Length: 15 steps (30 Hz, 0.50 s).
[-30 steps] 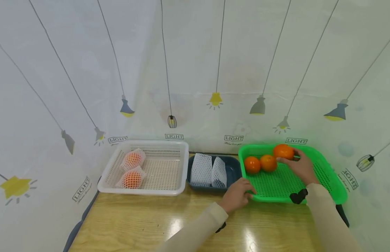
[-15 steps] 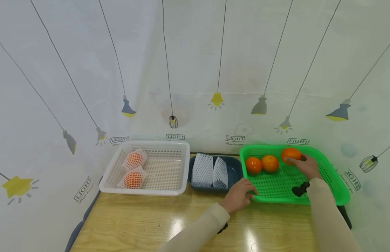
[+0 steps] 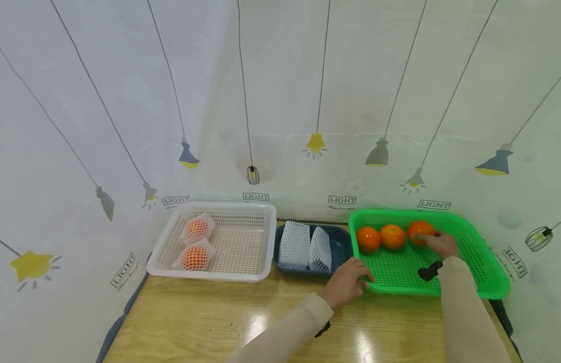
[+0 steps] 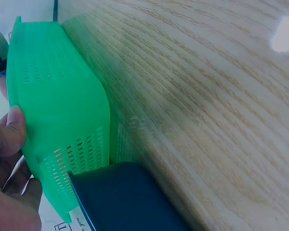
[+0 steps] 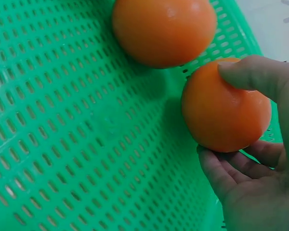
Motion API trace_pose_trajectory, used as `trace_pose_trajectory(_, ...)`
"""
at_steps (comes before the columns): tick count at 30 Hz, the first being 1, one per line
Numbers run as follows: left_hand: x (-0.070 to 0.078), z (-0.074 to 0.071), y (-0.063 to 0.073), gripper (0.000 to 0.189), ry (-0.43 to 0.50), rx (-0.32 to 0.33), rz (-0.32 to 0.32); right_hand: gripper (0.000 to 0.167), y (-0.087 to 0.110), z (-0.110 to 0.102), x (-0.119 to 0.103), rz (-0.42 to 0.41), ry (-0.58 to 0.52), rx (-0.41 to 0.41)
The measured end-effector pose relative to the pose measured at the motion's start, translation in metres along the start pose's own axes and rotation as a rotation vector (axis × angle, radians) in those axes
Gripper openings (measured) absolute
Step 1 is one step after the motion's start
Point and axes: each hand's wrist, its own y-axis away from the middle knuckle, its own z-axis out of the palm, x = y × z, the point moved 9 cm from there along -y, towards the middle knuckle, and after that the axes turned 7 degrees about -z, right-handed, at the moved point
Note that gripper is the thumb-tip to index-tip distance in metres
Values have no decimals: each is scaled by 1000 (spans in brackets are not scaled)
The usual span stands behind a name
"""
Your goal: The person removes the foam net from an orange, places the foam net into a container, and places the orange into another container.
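Note:
My right hand (image 3: 445, 245) holds an orange (image 5: 226, 108) at the back of the green basket (image 3: 398, 290). The thumb presses on its upper side, and the fingers curl against its lower side in the right wrist view. To its left, two more oranges sit side by side in the basket: the nearer to it is one orange (image 3: 392, 237), then a second orange (image 3: 368, 239). At the basket's near left corner, my left hand (image 3: 346, 283) grips the rim. In the left wrist view its thumb (image 4: 14, 130) lies on the rim's outer face, the other fingers beyond it.
Left of the green basket stands a dark blue tray (image 3: 303, 274) with two white foam net sleeves (image 3: 294, 245). Further left, a white basket (image 3: 207, 276) has two net-wrapped oranges (image 3: 195, 258). All stand on a wooden table (image 3: 194, 322) against a lamp-patterned wall covering (image 3: 280, 101).
My right hand has lowered the orange from above the basket to beside the other two. My left hand stays at the basket's corner. The head view has shifted slightly.

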Motion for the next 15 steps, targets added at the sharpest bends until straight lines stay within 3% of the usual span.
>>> trace_pose_trajectory(15,-3,5,0,12,25,-2,-17,119,-13,12,18,-6,32,-57)
